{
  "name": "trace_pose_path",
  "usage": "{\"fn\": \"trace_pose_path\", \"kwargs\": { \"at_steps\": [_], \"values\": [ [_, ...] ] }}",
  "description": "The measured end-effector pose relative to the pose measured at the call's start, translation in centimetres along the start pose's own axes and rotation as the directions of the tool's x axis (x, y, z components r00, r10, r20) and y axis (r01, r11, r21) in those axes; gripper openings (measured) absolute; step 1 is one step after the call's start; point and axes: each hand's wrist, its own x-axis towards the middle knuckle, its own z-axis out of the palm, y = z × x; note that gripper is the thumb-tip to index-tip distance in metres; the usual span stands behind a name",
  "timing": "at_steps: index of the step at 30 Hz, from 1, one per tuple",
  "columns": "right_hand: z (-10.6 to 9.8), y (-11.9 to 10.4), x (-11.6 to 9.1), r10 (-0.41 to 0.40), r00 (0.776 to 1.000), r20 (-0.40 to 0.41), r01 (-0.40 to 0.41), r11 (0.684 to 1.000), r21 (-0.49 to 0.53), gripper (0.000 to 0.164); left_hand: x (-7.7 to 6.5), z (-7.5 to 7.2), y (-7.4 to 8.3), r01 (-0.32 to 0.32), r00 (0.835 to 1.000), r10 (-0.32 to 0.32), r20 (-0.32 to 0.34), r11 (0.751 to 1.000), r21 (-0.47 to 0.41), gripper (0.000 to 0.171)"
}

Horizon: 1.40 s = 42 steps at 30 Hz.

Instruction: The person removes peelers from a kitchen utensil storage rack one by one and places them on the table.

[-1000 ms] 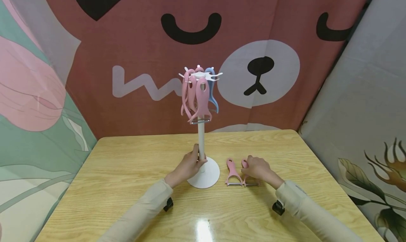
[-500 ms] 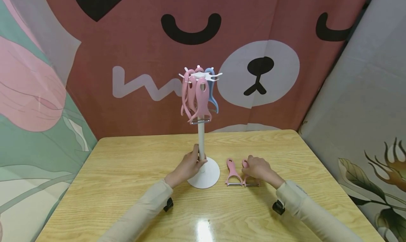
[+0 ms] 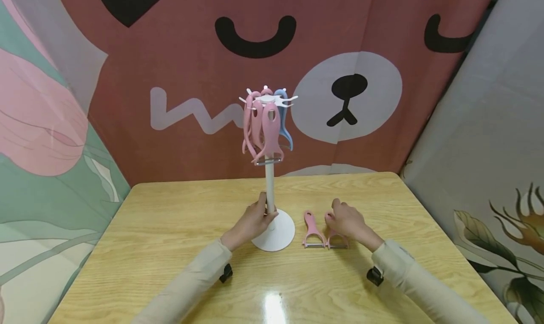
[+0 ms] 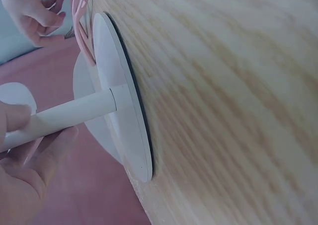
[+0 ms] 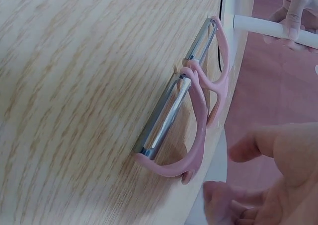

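My left hand (image 3: 250,222) grips the white pole (image 4: 74,116) of a stand low down, just above its round base (image 3: 280,241). Pink peelers (image 3: 271,128), several of them, and one blue peeler (image 3: 284,125) hang from the hooks at the stand's top. Right of the base, two pink peelers lie side by side on the table, blades toward me: a left one (image 3: 310,222) and a right one (image 5: 194,158). Close over the right one's handle is my right hand (image 3: 348,220); the right wrist view shows its thumb and fingers apart, nothing between them.
The wooden table (image 3: 170,253) ends at a back edge, close before a cloth (image 3: 187,154) with a bear face. Patterned cloth (image 3: 467,140) also hangs along the right side. Some white hooks (image 3: 293,99) on the stand's right stick out bare.
My right hand's fingers have loosened and risen slightly off the right peeler, which stays on the table. The left hand has kept its grip on the pole.
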Motion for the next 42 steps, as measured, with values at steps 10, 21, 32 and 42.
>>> {"fn": "trace_pose_path", "kwargs": {
  "at_steps": [10,21,32,42],
  "values": [
    [-0.7,-0.6,0.2,-0.079,0.995,-0.067,0.084,0.995,0.062,0.022,0.3,-0.9,0.2,0.045,0.998,-0.041,0.049,0.996,-0.074,0.033],
    [-0.5,-0.9,0.1,-0.174,0.971,-0.166,0.186,0.98,0.063,0.011,0.6,-1.3,0.7,0.015,1.0,-0.015,-0.003,0.989,-0.146,0.042],
    [0.1,-1.1,0.0,-0.247,0.951,-0.184,0.27,0.957,0.109,0.01,0.8,-1.3,0.4,-0.036,0.999,0.035,-0.008,0.992,-0.123,0.02],
    [-0.1,-1.6,0.1,-0.264,0.947,-0.184,0.292,0.945,0.145,0.014,0.8,-1.5,0.2,-0.021,1.0,0.02,-0.013,0.987,-0.16,0.017]
  ]
}}
